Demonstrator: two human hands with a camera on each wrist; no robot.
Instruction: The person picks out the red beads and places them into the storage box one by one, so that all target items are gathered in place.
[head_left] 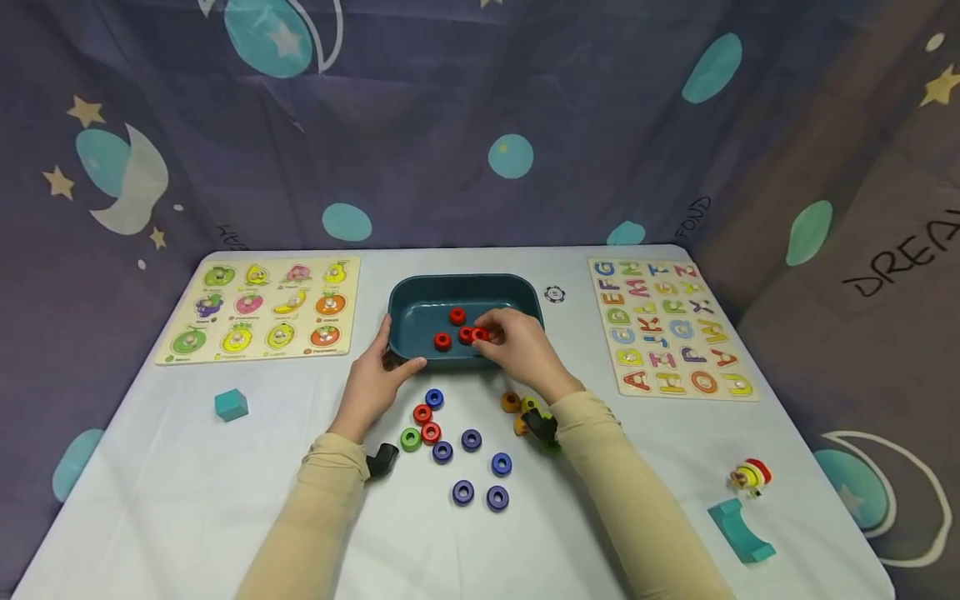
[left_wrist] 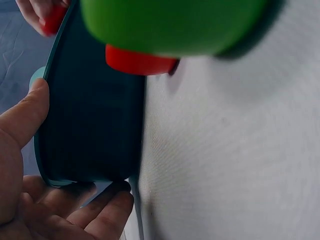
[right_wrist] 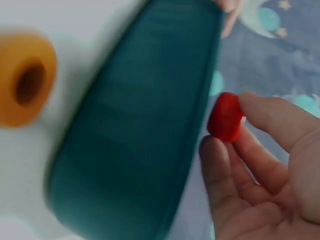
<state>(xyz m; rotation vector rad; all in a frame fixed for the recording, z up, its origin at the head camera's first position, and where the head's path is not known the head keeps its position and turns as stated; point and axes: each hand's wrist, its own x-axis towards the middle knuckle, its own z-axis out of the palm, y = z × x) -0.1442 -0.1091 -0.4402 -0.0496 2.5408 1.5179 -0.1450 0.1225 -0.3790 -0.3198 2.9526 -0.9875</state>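
Note:
A dark teal tray point(head_left: 405, 354) stands near the middle of the white table. My left hand point(head_left: 372, 385) holds its near left corner, the thumb point(left_wrist: 30, 110) on the rim and the other fingers around the end wall. My right hand point(head_left: 522, 350) is over the near right part of the tray, pinching a red ring point(right_wrist: 226, 117) between thumb and fingers. Inside the tray lie several more red rings point(head_left: 442, 342). On the table in front are two red rings point(head_left: 422, 414), a green ring point(head_left: 410, 439), and several blue and purple rings point(head_left: 471, 440).
Orange rings point(head_left: 510, 402) and yellow-green ones lie partly under my right wrist. A fruit puzzle board point(head_left: 258, 308) is at the left, a letter puzzle board point(head_left: 675, 329) at the right. A teal block point(head_left: 231, 405), teal arch point(head_left: 740, 531) and small toy figure point(head_left: 750, 476) lie farther out.

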